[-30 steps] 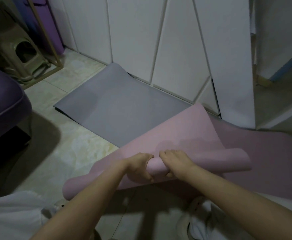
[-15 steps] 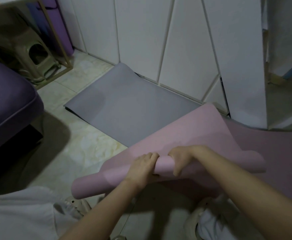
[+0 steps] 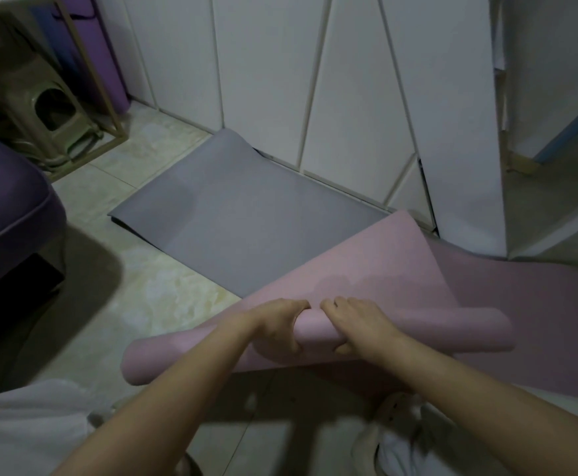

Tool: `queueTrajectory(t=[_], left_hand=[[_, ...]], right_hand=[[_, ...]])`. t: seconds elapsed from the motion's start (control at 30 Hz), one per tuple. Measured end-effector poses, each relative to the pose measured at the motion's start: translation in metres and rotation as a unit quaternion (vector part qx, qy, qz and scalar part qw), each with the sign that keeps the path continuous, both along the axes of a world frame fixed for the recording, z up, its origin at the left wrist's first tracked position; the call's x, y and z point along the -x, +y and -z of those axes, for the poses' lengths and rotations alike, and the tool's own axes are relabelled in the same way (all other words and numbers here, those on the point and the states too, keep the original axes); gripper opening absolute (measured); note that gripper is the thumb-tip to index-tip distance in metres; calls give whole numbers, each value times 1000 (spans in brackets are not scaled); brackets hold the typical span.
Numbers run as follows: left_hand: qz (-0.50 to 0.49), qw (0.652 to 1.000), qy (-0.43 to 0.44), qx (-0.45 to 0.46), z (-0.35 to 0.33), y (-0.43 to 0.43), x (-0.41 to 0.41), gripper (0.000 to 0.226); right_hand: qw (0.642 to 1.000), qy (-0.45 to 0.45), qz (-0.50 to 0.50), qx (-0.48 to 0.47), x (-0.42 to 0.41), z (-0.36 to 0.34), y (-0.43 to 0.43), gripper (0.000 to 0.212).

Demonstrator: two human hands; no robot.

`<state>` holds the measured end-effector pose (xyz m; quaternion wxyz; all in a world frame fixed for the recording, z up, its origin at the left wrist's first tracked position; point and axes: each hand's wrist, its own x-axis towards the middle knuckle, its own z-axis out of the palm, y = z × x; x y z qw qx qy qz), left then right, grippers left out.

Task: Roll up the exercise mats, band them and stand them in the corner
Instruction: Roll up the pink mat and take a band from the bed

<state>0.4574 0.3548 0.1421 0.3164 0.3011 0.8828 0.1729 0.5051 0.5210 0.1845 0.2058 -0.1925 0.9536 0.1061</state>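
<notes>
Rolling in hand: left hand (image 3: 277, 324) and right hand (image 3: 359, 324) both grasp the pink mat (image 3: 366, 269) roll — next, judged, tighter even turns; grey mat (image 3: 246, 218) flat.

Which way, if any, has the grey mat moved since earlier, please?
No: the grey mat still lies with its far corner at the same cabinet seam.

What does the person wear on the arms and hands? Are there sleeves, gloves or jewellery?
Both forearms are bare as far as the frame shows; no sleeve reaches them. The left hand and the right hand wear no glove, and no ring, watch or bracelet is visible. At the lower left, pale grey clothing shows.
</notes>
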Motion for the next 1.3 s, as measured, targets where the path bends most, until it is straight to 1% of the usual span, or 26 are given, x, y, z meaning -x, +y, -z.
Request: queueTrajectory(t=[0.07, 0.17, 0.23, 0.3, 0.37, 0.43, 0.5, 0.57, 0.63, 0.7, 0.77, 0.87, 0.93, 1.0, 1.07, 1.13, 1.17, 1.23, 1.3], left_hand=[[-11, 1000, 4, -3, 5, 1, -5, 59], [-38, 999, 34, -9, 10, -1, -12, 58], [-52, 995, 82, -9, 11, -2, -16, 57], [-69, 987, 148, -1, 12, 1, -21, 55], [-94, 974, 205, 14, 14, 7, -29, 49], [-113, 964, 241, 18, 20, 11, -37, 44], [-127, 958, 256, -6, 25, 12, -43, 45], [-134, 960, 244, -27, 26, 12, -46, 50], [-121, 971, 204, -12, 25, 9, -42, 53], [-96, 981, 169, 4, 22, 7, -31, 52], [-74, 989, 127, 7, 16, 5, -21, 51], [-45, 996, 65, 35, 7, 5, -9, 60], [-32, 998, -4, 53, 2, 6, -2, 69], [-9, 995, -72, 66, 0, 8, 6, 74], [16, 991, -103, 80, -1, 10, 9, 76], [9, 992, -96, 84, -1, 12, 5, 80], [-5, 994, -77, 79, 0, 11, 1, 80], [-34, 998, -7, 57, 2, 10, -11, 75], [-51, 995, 84, 35, 5, 8, -24, 67]], right_hand=[[1000, -21, 5, 1, 6, -1, 2, 65], [999, -42, -9, 10, 13, -3, 1, 58], [998, -61, 6, 29, 19, -5, 0, 55], [993, -103, 34, 40, 27, -7, -1, 56], [987, -152, 51, 32, 37, -9, -1, 56], [980, -187, 58, 21, 45, -12, -1, 56], [975, -214, 58, 12, 50, -14, 0, 54], [972, -227, 53, 2, 52, -17, -1, 52], [975, -216, 45, -3, 50, -18, -2, 52], [982, -185, 33, -9, 42, -15, -2, 54], [991, -133, 21, -15, 31, -12, -3, 55], [996, -73, -11, -40, 18, -6, -5, 64], [996, -65, -23, -61, 15, -5, -5, 75], [995, -72, -21, -61, 13, -6, -4, 80], [995, -87, -15, -51, 11, -8, -2, 83], [994, -104, -3, -34, 12, -10, 0, 84], [994, -110, 4, -22, 14, -10, 2, 82], [992, -125, 19, 7, 18, -13, 4, 73], [986, -159, 43, 37, 24, -14, 6, 68]])
